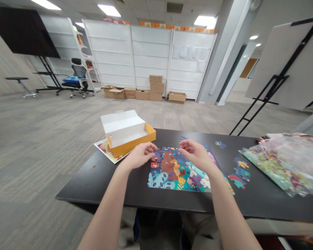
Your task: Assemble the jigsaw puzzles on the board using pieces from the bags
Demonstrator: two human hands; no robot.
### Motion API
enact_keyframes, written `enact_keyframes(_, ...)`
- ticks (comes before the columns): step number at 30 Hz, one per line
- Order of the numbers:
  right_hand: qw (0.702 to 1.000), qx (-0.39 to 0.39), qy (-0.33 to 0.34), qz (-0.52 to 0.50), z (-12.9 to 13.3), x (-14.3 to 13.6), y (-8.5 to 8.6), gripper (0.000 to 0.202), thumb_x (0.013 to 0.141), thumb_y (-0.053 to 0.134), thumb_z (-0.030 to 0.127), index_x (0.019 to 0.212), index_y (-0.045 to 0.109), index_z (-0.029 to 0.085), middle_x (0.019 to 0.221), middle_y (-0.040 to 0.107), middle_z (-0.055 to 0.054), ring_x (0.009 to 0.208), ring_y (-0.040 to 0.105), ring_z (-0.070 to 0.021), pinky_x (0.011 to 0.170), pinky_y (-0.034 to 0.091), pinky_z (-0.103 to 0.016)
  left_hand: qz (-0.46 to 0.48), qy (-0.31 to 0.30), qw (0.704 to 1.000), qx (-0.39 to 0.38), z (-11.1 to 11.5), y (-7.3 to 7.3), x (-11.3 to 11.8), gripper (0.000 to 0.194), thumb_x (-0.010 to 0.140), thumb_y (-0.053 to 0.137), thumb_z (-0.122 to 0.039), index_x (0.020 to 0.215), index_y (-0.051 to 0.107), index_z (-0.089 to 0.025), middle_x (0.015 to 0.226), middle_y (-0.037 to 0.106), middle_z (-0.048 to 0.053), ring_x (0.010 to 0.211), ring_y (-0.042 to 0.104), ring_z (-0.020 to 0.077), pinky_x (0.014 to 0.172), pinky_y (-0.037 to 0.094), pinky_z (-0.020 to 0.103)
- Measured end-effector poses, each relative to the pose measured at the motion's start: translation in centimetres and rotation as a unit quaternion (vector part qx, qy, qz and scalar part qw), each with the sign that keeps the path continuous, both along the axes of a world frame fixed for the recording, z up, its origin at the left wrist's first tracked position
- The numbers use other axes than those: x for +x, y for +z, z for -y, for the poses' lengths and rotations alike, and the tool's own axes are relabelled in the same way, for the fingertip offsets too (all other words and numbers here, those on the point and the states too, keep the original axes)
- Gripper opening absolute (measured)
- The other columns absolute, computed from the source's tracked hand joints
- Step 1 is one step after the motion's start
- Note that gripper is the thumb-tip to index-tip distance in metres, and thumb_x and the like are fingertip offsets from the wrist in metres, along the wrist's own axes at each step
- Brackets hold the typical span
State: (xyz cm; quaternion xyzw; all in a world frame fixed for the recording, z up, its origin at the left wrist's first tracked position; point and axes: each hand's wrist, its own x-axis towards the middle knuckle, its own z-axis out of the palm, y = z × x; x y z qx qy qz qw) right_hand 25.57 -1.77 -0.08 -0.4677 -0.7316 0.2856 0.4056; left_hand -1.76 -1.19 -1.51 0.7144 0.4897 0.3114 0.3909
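A colourful jigsaw puzzle (169,166) with a bear, rabbits and plants lies mostly assembled on the dark table. At its upper left corner is my left hand (142,152), fingers loosely curled, thumb apart, nothing visible in it. My right hand (195,152) hovers over the puzzle's upper right part, fingers bent and parted from the thumb, with nothing visible between them. It hides some of the picture. A dark blue puzzle piece (183,138) shows just beyond its fingertips. Loose joined pieces (240,173) lie to the right, and a small piece group (220,144) lies farther back.
An open yellow box (133,145) with a white inside stands at the table's left, on a printed sheet (104,147). Plastic bags over a printed board (284,166) cover the right side. The table's front edge (172,205) is close to my legs.
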Motion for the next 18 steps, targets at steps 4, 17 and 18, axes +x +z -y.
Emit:
enact_keyframes(4,1.0,0.007,-0.001,0.006,-0.1,0.2,-0.2,0.02,0.085,0.064,0.034,0.099,0.065,0.019,0.085,0.071,-0.005,0.078,0.068,-0.0179,0.075,0.056,-0.034,0.001,-0.02,1.0,-0.015,-0.7,-0.8,0.3,0.025,0.077,0.063,-0.024,0.101,0.065,-0.015,0.091,0.069,0.007,0.085,0.068,0.0193,0.081,0.058,0.034)
enact_keyframes(17,0.999,0.023,-0.009,0.021,0.1,0.7,0.2,0.016,0.087,0.063,0.031,0.097,0.067,0.019,0.086,0.073,-0.005,0.077,0.069,-0.0172,0.075,0.057,-0.033,-0.166,0.042,0.985,0.011,-0.8,-0.9,0.9,0.022,0.074,0.06,-0.019,0.096,0.066,-0.016,0.083,0.072,0.005,0.078,0.07,0.0198,0.074,0.056,0.029)
enact_keyframes(18,0.999,0.023,-0.01,0.023,0.1,0.8,0.3,0.016,0.087,0.063,0.032,0.097,0.067,0.019,0.086,0.073,-0.005,0.077,0.069,-0.0173,0.075,0.057,-0.033,-0.173,0.042,0.984,0.009,-0.7,-0.7,1.0,0.023,0.074,0.061,-0.019,0.097,0.066,-0.015,0.084,0.073,0.006,0.078,0.07,0.02,0.073,0.055,0.029)
